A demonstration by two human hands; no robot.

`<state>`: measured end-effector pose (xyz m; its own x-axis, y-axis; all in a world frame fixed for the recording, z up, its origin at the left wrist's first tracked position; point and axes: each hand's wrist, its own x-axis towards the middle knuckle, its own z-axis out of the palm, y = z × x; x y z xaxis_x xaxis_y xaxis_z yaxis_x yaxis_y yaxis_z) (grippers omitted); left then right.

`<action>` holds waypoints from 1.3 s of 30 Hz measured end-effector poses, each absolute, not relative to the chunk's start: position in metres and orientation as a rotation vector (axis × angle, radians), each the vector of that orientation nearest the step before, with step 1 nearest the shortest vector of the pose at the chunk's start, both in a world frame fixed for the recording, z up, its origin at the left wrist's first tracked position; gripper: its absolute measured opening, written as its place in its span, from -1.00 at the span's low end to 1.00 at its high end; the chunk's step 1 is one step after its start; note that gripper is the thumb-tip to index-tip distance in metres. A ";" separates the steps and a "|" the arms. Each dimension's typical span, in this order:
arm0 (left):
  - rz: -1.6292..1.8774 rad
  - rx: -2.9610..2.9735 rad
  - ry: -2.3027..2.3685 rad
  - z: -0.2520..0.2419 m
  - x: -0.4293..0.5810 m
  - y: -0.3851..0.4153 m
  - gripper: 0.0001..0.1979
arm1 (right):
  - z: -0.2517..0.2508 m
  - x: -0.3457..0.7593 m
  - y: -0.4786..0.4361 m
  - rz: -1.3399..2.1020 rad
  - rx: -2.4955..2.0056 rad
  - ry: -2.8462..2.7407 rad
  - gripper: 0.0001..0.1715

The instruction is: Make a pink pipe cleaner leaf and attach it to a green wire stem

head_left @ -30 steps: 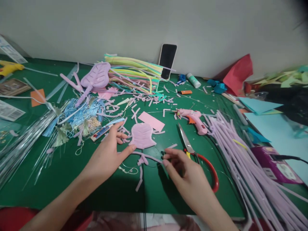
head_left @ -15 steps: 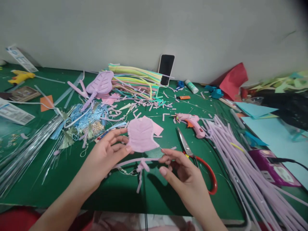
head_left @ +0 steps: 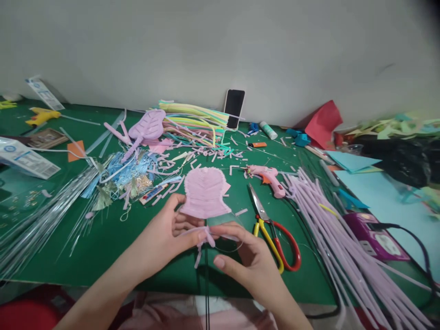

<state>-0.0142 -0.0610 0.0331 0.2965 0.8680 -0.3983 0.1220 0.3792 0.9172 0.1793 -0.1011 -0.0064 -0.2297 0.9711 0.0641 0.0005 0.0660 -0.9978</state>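
pinching a fuzzy ribbed lilac fan [head_left: 205, 192], left hand [head_left: 165, 234]; right hand [head_left: 248, 265] round its thin stem [head_left: 207, 234]

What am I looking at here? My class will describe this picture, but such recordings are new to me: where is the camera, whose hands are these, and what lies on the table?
There is no machine: one person works with bare hands, and the camera sits on that person's head, looking forward and down, so both arms reach in from the bottom edge. The left hand pinches a fan-shaped lilac piece of fuzzy stems, held above the green table. The right hand grips a thin lilac stem with a small knot, just below it. On the table lie scissors, a pink glue gun, a heap of long lilac stems at the right, and coloured stems near a phone leaning on the wall.
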 end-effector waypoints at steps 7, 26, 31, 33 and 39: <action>0.662 1.150 1.173 0.034 -0.013 -0.056 -0.45 | -0.012 0.176 -0.103 1.279 -1.067 -1.423 -0.65; 0.696 1.203 1.299 0.030 -0.010 -0.057 -0.63 | -0.014 0.146 -0.125 1.350 -1.356 -1.018 -0.77; 0.692 1.201 1.309 0.029 -0.013 -0.056 -0.61 | -0.016 0.153 -0.127 1.312 -1.170 -1.176 -0.78; 0.692 1.194 1.299 0.028 -0.013 -0.056 -0.60 | -0.018 0.157 -0.125 1.272 -1.151 -1.242 -0.80; 0.684 1.156 1.277 0.027 -0.012 -0.055 -0.57 | -0.021 0.161 -0.116 1.249 -1.140 -1.312 -0.78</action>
<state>-0.0121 -0.0551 0.0266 0.2186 0.9040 -0.3675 0.1957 0.3284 0.9241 0.1615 -0.1164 -0.0213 -0.1022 0.9940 0.0378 0.0115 0.0392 -0.9992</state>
